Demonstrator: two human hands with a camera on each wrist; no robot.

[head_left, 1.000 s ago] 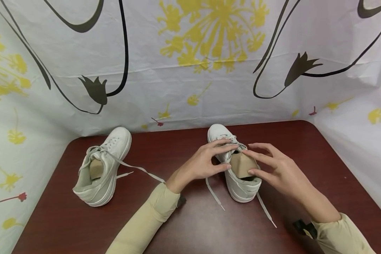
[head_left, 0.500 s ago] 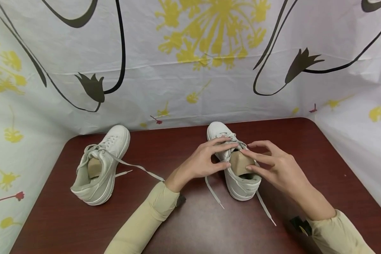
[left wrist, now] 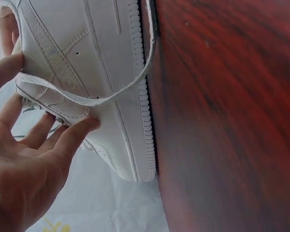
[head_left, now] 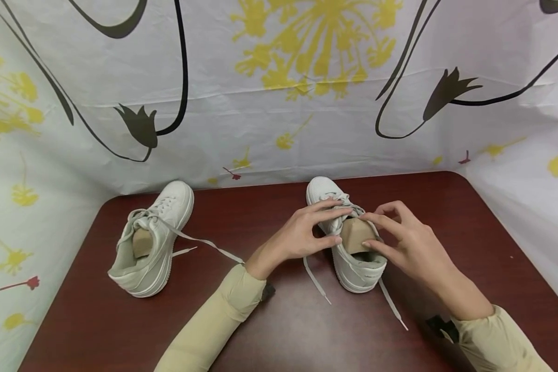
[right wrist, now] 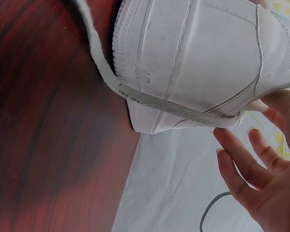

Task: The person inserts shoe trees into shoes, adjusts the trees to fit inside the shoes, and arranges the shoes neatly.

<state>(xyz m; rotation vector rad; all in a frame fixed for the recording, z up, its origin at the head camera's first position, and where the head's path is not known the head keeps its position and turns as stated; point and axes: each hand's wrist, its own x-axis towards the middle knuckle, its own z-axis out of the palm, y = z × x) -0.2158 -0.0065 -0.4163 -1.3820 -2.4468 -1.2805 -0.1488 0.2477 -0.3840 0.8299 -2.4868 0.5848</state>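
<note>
In the head view a white sneaker [head_left: 359, 271] stands on the table to the right of centre, toe pointing away. A folded brown cardboard insert [head_left: 355, 235] sits in its opening. My left hand [head_left: 302, 233] holds the sneaker's upper from the left, fingers over the laces. The left wrist view shows its fingertips [left wrist: 89, 124] against the shoe's side. With thumb and forefinger my right hand [head_left: 411, 245] pinches the insert from the right. In the right wrist view its other fingers [right wrist: 241, 164] are spread beside the collar, and the thumb is partly hidden behind the shoe.
A second white sneaker [head_left: 160, 248], also with a brown insert [head_left: 142, 242], stands at the left, its lace [head_left: 209, 244] trailing toward my left wrist. Loose lace ends [head_left: 392, 305] hang beside the right sneaker. The dark red table [head_left: 242, 217] meets a patterned white cloth [head_left: 260, 124] behind.
The insert has shifted a little forward and deeper, baring more of the heel opening. My right hand followed it slightly. The left hand has kept its place on the shoe.
</note>
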